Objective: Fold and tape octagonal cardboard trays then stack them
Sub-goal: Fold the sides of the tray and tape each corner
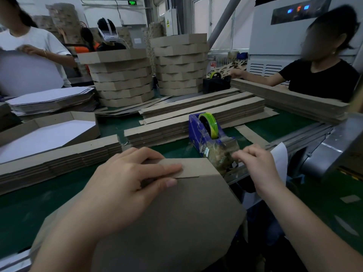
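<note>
Head view, left to right. Far left on the green table (275, 132): open tray with white inner face (49, 134), in front of it a long stack of flat cardboard strips (59, 160). Behind them, a pile of white-faced flat blanks (51, 101). Left hand (125, 181) lies on the cardboard tray (176, 222) in the near centre, bottom side up; fingers (167, 167) pinch the overlapping side-wall flap at the seam, thumb below, index along the top edge. Centre back: two stacks of finished octagonal trays (121, 79), side by side. More strip stacks lie mid-table. Blue tape dispenser (208, 134) with a yellow-green roll stands just beyond the tray's right corner. Right hand (257, 165) is at the dispenser's cutter end, fingers curled at the clear tape; cannot tell if the tape is gripped. Black dispenser (216, 83) farther back right.
</note>
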`<action>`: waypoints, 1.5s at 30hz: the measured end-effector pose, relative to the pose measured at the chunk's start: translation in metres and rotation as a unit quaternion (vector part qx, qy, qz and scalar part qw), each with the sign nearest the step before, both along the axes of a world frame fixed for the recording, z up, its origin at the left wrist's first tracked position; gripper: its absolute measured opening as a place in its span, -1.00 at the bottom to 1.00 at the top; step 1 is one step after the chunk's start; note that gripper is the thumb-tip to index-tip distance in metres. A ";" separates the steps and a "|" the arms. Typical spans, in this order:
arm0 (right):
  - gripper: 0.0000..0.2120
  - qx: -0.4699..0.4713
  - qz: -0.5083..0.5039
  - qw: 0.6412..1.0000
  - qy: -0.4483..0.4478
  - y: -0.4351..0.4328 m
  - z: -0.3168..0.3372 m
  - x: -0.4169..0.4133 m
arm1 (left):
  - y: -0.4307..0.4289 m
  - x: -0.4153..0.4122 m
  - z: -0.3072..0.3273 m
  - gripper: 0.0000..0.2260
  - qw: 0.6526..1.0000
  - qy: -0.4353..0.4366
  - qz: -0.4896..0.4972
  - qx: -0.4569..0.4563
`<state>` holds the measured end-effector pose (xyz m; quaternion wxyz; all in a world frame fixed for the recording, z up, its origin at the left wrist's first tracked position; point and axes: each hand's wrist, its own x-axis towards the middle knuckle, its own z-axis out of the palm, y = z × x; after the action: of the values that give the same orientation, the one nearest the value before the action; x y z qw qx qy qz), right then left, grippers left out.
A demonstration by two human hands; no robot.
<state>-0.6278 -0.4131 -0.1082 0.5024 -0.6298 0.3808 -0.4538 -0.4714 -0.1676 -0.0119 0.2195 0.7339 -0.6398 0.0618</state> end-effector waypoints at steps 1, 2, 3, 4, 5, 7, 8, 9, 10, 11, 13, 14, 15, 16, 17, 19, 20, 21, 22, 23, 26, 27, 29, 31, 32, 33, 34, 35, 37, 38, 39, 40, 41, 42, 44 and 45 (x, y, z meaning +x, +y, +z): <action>-0.70 -0.029 -0.034 0.997 0.058 -0.001 -0.003 -0.003 | 0.000 0.000 0.000 -0.67 1.000 0.000 0.000 -0.002; -0.72 -0.048 -0.061 0.993 0.086 -0.001 -0.005 -0.006 | 0.001 0.000 0.000 -0.65 1.000 0.001 0.001 -0.004; -0.75 -0.057 -0.078 0.992 0.084 0.000 -0.006 -0.010 | 0.001 0.000 0.000 -0.63 1.000 0.003 0.001 -0.007; -0.79 -0.060 -0.081 0.993 0.056 0.004 -0.004 -0.012 | 0.001 -0.001 0.000 -0.63 1.000 0.003 0.001 -0.010; -0.82 -0.063 -0.073 0.995 0.014 0.011 0.000 -0.013 | 0.000 -0.001 0.000 -0.62 1.000 0.003 0.001 -0.014; -0.84 -0.091 -0.050 0.993 -0.055 0.032 0.013 -0.010 | -0.001 -0.003 0.001 -0.62 1.000 0.001 -0.002 -0.019; -0.86 -0.110 -0.036 0.990 -0.081 0.045 0.020 -0.008 | -0.002 -0.004 0.001 -0.63 1.000 0.001 -0.003 -0.020; -0.90 -0.124 -0.020 0.986 -0.106 0.060 0.029 -0.006 | -0.001 -0.004 0.002 -0.63 1.000 0.003 -0.005 -0.022; -0.93 -0.130 -0.004 0.983 -0.130 0.076 0.037 -0.004 | -0.001 -0.004 0.001 -0.64 1.000 0.004 -0.006 -0.025; -0.93 -0.129 0.013 0.980 -0.152 0.090 0.043 -0.003 | 0.000 -0.004 0.001 -0.65 1.000 0.004 -0.007 -0.029; -0.92 -0.099 0.060 0.974 -0.194 0.117 0.051 -0.001 | 0.000 -0.005 0.002 -0.66 0.999 0.002 -0.007 -0.032; -0.92 -0.066 0.088 0.971 -0.213 0.128 0.053 0.000 | 0.001 -0.005 0.002 -0.67 0.999 0.001 -0.006 -0.033; -0.91 -0.023 0.116 0.967 -0.225 0.138 0.052 0.002 | 0.002 -0.005 0.002 -0.67 0.999 0.000 -0.006 -0.034; -0.90 0.024 0.140 0.963 -0.231 0.147 0.051 0.005 | 0.002 -0.005 0.002 -0.66 0.999 -0.002 -0.006 -0.035; -0.84 0.072 0.152 0.958 -0.231 0.154 0.049 0.008 | 0.003 -0.005 0.003 -0.66 0.999 -0.003 -0.008 -0.035; -0.74 0.153 0.153 0.948 -0.234 0.163 0.044 0.014 | 0.004 -0.006 0.003 -0.66 0.999 0.000 -0.014 -0.032; -0.73 0.179 0.146 0.944 -0.236 0.166 0.043 0.015 | 0.004 -0.006 0.003 -0.65 0.999 0.002 -0.017 -0.029; -0.73 0.195 0.142 0.942 -0.235 0.168 0.042 0.017 | 0.005 -0.006 0.003 -0.64 0.999 0.004 -0.018 -0.027; -0.73 0.206 0.137 0.941 -0.233 0.170 0.042 0.018 | 0.005 -0.006 0.003 -0.63 1.000 0.006 -0.018 -0.024; -0.72 0.214 0.132 0.940 -0.231 0.172 0.041 0.019 | 0.005 -0.007 0.003 -0.63 1.000 0.005 -0.017 -0.022; -0.69 0.244 0.122 0.934 -0.232 0.175 0.039 0.022 | 0.006 -0.008 0.003 -0.63 1.000 0.004 -0.018 -0.023; -0.68 0.252 0.116 0.932 -0.234 0.176 0.039 0.023 | 0.006 -0.008 0.003 -0.64 1.000 0.004 -0.020 -0.024; -0.70 0.272 0.110 0.925 -0.240 0.177 0.038 0.025 | 0.006 -0.009 0.004 -0.65 0.999 0.004 -0.023 -0.024; -0.70 0.281 0.110 0.922 -0.240 0.177 0.037 0.025 | 0.007 -0.009 0.004 -0.65 0.999 0.003 -0.026 -0.020; -0.70 0.281 0.112 0.923 -0.236 0.177 0.037 0.025 | 0.008 -0.009 0.004 -0.65 0.999 0.003 -0.029 -0.017; -0.70 0.279 0.116 0.925 -0.230 0.177 0.037 0.024 | 0.009 -0.009 0.004 -0.67 0.999 0.006 -0.032 -0.017; -0.70 0.278 0.119 0.927 -0.223 0.177 0.037 0.023 | 0.009 -0.009 0.004 -0.70 0.999 0.012 -0.030 -0.017; -0.69 0.279 0.122 0.928 -0.216 0.177 0.037 0.023 | 0.010 -0.009 0.004 -0.73 0.999 0.020 -0.027 -0.017; -0.67 0.281 0.126 0.929 -0.206 0.177 0.037 0.021 | 0.011 -0.009 0.005 -0.77 0.999 0.024 -0.024 -0.007; -0.65 0.281 0.129 0.929 -0.203 0.177 0.036 0.021 | 0.011 -0.009 0.006 -0.77 0.999 0.016 -0.029 0.005; -0.64 0.278 0.135 0.930 -0.200 0.177 0.036 0.021 | 0.012 -0.009 0.007 -0.76 0.999 0.003 -0.035 0.020; -0.62 0.274 0.141 0.932 -0.193 0.177 0.035 0.020 | 0.013 -0.009 0.008 -0.73 0.999 -0.009 -0.038 0.036; -0.60 0.267 0.148 0.934 -0.184 0.176 0.035 0.020 | 0.014 -0.008 0.009 -0.69 0.998 -0.018 -0.037 0.050; -0.58 0.260 0.153 0.937 -0.177 0.176 0.035 0.020 | 0.014 -0.008 0.010 -0.66 0.997 -0.023 -0.032 0.060; -0.58 0.248 0.159 0.941 -0.169 0.174 0.034 0.019 | 0.015 -0.007 0.012 -0.63 0.997 -0.024 -0.022 0.072; -0.59 0.243 0.163 0.941 -0.168 0.173 0.033 0.019 | 0.014 -0.008 0.013 -0.62 0.997 -0.020 -0.018 0.074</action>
<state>-0.6093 -0.2398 -0.0750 0.7641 -0.4566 0.2812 -0.3586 -0.4791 -0.1535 0.0016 0.1527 0.7349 -0.6603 0.0250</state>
